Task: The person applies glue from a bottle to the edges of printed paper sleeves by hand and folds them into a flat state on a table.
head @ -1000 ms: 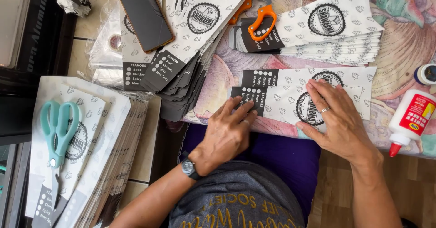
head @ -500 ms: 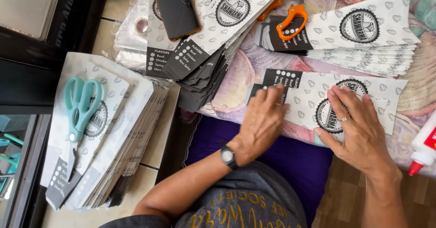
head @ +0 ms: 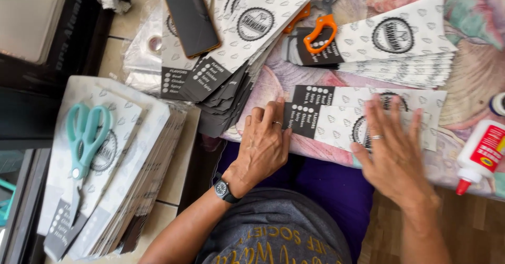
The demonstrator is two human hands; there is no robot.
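A long white paper sleeve with a grey leaf pattern, round black emblem and black end panel (head: 336,124) is lying across the middle, with a second one peeking out just behind it. A fanned heap of the same sleeves (head: 236,38) is spreading at top centre, carrying a dark-screened phone in an orange case (head: 190,16). Another stack (head: 400,43) is sitting at upper right, and a tall pile (head: 134,174) is resting at left. A white glue bottle with red label and red tip (head: 481,153) is lying at the right edge.
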